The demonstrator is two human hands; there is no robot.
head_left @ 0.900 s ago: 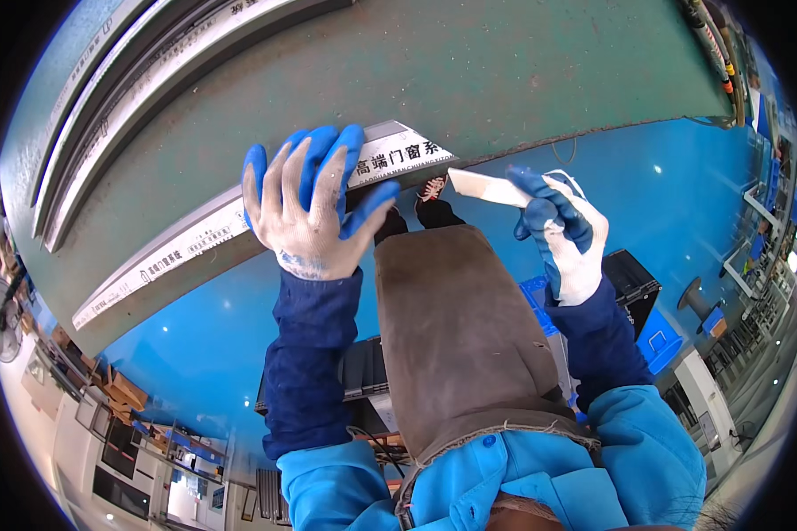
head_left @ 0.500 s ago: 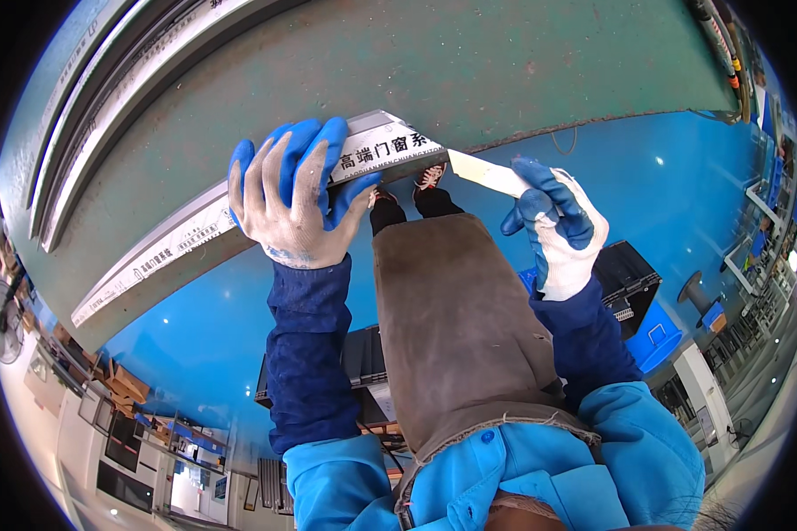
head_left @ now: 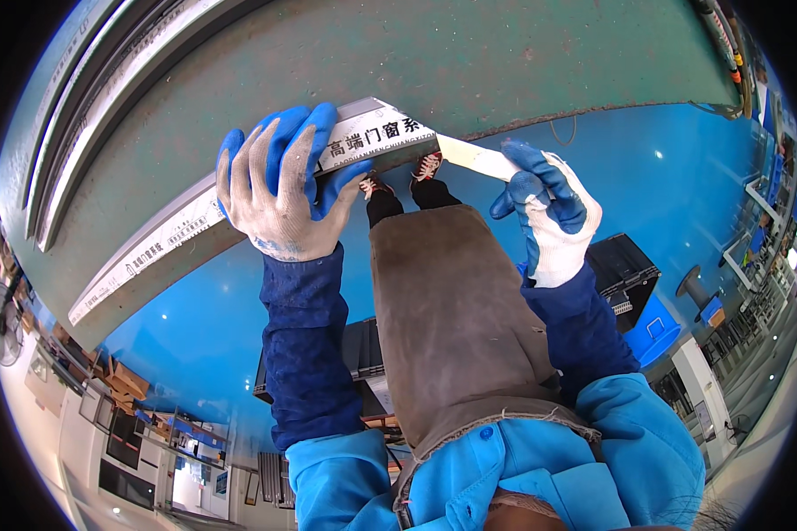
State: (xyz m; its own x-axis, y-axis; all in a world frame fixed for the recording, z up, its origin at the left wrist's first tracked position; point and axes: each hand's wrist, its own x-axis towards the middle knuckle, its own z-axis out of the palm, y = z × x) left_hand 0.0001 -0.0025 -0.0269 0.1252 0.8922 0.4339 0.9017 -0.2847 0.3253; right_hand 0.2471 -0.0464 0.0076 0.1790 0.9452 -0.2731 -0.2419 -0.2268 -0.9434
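Observation:
A long grey metal profile (head_left: 363, 133), covered with printed white protective film, lies along the near edge of the green-topped table. Over it, near its right end, my left hand (head_left: 279, 181) in a blue-and-white work glove is wrapped, thumb on the near side and fingers over the far side. A pale film strip (head_left: 474, 157) stretches from the profile's right end to my right hand (head_left: 551, 208). That gloved hand pinches the strip between thumb and fingers, out beyond the table edge. The strip's gripped end is hidden by the fingers.
More film-covered profiles (head_left: 106, 115) lie at the table's far left. The green tabletop (head_left: 469, 62) spreads beyond my hands. Black crates (head_left: 624, 270) and a blue bin (head_left: 653, 329) stand on the blue floor at the right. Cables (head_left: 726, 44) hang at the table's far right corner.
Both hands, the profile's right end and the pale strip have shifted slightly left and away from me. My grip on each looks the same.

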